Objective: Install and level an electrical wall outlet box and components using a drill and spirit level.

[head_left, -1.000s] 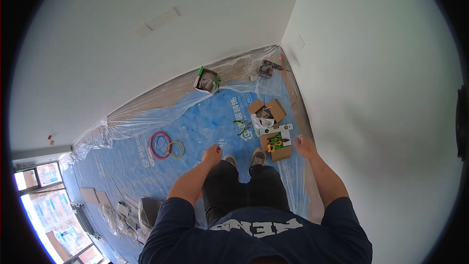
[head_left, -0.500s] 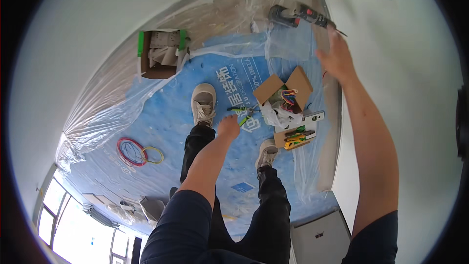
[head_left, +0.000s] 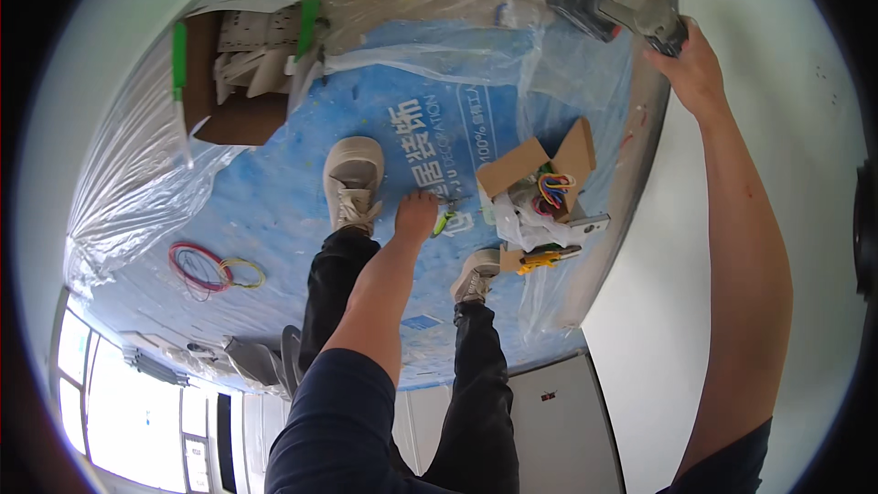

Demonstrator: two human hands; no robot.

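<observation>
My right hand (head_left: 700,73) is at the upper right beside the wall. Its fingers are closed around the front end of a dark cordless drill (head_left: 660,26), whose battery base (head_left: 581,5) points left. The drill bit does not show. My left hand (head_left: 417,216) hangs over the blue floor sheet between my shoes, its fingers curled. Whether anything is inside them is hidden. Just right of it, a green-handled tool (head_left: 444,222) shows in part, mostly covered by the hand.
An open carton (head_left: 247,123) with white pieces stands upper left. A smaller open box (head_left: 512,167) holds coloured wires (head_left: 555,188); by it are a spirit level (head_left: 593,225) and a yellow-handled tool (head_left: 540,261). Red and yellow wire coils (head_left: 199,267) lie left. Plastic film (head_left: 137,210) covers the floor edge.
My right hand, blurred before and just below the drill, now grips its front end. The drill bit has gone out of sight. The left hand stays low, and the whole view has shifted.
</observation>
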